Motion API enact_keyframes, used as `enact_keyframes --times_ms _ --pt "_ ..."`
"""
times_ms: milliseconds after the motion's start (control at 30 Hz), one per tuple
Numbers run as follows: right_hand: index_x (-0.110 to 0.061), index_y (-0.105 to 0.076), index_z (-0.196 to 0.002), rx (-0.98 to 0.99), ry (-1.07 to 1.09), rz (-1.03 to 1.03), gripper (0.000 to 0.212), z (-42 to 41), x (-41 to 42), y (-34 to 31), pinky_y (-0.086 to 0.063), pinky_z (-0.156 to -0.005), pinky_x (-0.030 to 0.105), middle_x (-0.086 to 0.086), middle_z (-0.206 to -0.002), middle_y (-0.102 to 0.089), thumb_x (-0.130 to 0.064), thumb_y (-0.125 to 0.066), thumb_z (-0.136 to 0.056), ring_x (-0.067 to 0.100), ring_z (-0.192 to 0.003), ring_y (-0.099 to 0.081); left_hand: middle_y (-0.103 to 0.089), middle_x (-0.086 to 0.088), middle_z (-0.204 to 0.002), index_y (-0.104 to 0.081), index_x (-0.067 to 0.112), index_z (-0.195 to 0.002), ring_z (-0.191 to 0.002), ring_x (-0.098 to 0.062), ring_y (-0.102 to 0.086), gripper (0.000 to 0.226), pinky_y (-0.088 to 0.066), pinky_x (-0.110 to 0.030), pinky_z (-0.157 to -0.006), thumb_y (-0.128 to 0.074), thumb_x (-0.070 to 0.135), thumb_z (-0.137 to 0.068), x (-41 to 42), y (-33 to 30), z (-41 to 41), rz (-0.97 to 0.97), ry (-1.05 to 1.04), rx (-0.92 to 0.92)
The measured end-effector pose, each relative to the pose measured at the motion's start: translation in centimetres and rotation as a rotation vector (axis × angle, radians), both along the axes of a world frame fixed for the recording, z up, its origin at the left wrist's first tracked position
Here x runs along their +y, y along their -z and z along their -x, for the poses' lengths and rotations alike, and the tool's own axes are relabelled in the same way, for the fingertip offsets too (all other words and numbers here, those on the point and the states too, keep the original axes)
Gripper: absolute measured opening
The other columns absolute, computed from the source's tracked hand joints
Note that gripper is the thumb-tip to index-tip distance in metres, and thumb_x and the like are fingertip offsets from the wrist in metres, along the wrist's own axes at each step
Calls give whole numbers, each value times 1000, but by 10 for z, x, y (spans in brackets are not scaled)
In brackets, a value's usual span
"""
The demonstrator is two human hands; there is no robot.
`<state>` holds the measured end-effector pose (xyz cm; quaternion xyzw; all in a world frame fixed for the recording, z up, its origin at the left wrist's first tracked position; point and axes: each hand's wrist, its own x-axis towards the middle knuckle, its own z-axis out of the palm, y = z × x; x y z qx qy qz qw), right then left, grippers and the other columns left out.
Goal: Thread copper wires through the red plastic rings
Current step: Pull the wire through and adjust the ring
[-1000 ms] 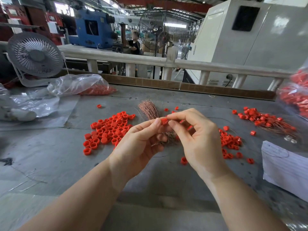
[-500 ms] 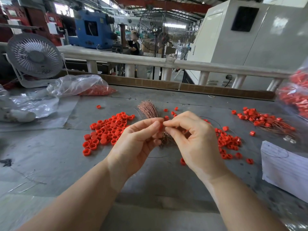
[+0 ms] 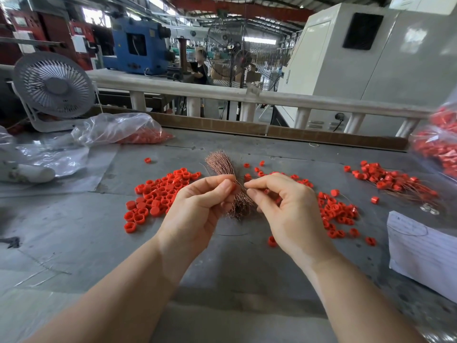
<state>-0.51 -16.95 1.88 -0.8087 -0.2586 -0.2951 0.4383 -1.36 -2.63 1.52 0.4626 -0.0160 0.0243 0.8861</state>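
Note:
My left hand (image 3: 197,209) pinches a red plastic ring (image 3: 233,187) between thumb and forefinger, only its edge showing. My right hand (image 3: 286,209) pinches a thin copper wire (image 3: 241,186) at its fingertips, right beside the ring. Behind both hands lies a bundle of copper wires (image 3: 221,163) on the grey table (image 3: 74,231). A pile of loose red rings (image 3: 158,196) sits left of my hands, another pile of red rings (image 3: 338,214) to the right. Rings with wires through them (image 3: 395,181) lie at the far right.
A white desk fan (image 3: 53,89) stands at the back left beside clear plastic bags (image 3: 113,129), one holding red rings. A bag of red parts (image 3: 440,149) hangs at the right edge. A white paper stack (image 3: 425,248) lies at right. A railing (image 3: 272,97) bounds the table's far side.
Both hands have dropped slightly toward the table. The ring, plainly visible a second ago, is now mostly covered by my left fingertips, and my right fingertips have drawn a little apart from them.

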Motion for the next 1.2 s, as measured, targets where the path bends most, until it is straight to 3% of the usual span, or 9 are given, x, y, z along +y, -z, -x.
enact_keyframes --times_ms 233,467,733,967,1200 --pt "-14 -73 -84 42 128 18 7 -3 -5 -1 -50 -64 32 -8 -70 -64 -11 -68 -83 11 -59 -57 -69 -5 -66 -68 5 -80 -50 -4 -58 15 -51 -12 -52 -61 10 -67 -2 0 0 77 -39 31" --pt "-21 -75 -82 142 173 72 8 -1 -7 -4 -48 -60 26 -24 -41 -42 -18 -68 -84 1 -47 -48 -69 -6 -65 -66 5 -80 -49 -3 -58 15 -51 -12 -52 -61 9 -67 -1 -1 0 110 -59 43" --pt "-18 -74 -90 151 213 76 10 -4 -10 -3 -46 -62 21 -25 -49 -42 -15 -66 -86 2 -51 -47 -72 -9 -76 -65 1 -96 -63 -9 -67 28 -55 -16 -59 -59 5 -69 2 0 -1 190 5 52" --pt "-15 -73 -93 173 278 33 12 -8 -14 -3 -54 -68 39 1 -73 -70 -12 -63 -87 21 -62 -60 -72 -12 -79 -65 0 -96 -66 -13 -69 27 -57 -18 -61 -58 2 -69 3 -1 -1 237 20 52" --pt "-15 -71 -84 198 296 -12 7 -9 -17 -6 -53 -63 43 2 -72 -70 -11 -65 -85 19 -55 -57 -68 -9 -71 -63 -1 -88 -56 -8 -64 24 -55 -16 -54 -62 15 -70 5 3 -5 179 -50 93"
